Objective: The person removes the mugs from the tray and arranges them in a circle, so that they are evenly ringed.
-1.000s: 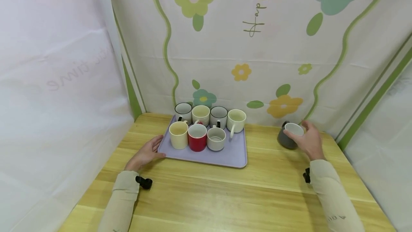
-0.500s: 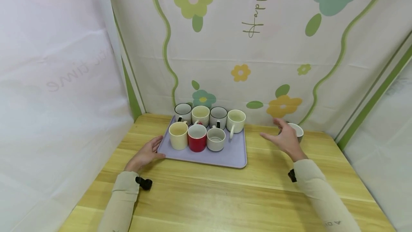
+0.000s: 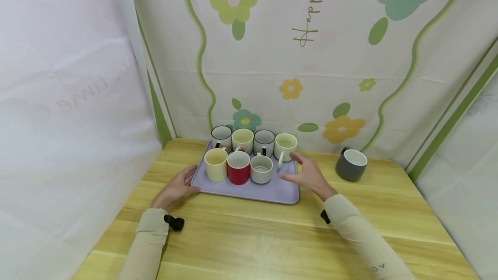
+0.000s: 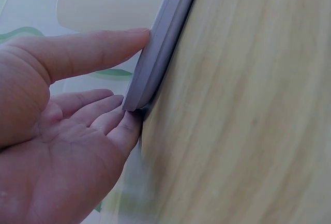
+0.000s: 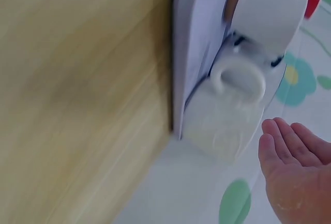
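A lavender tray bears two rows of mugs. My left hand lies at its front left corner, with the thumb against the front edge and the fingers at the left side. In the left wrist view the thumb and fingers are nearly straight and touch the tray's rim. My right hand is over the tray's right edge, beside a cream mug whose handle points forward. It holds nothing. The right wrist view shows its fingers apart from the cream mug. A dark grey mug stands upright on the table, right of the tray.
In the tray's front row stand a pale yellow mug, a red mug and a short ribbed grey-white mug. Several light mugs form the back row, near the flowered curtain. The wooden table extends toward me.
My right hand has let go of the dark grey mug and moved left to the tray's right side. The grey mug stays on the table. The left hand has stayed at the tray corner.
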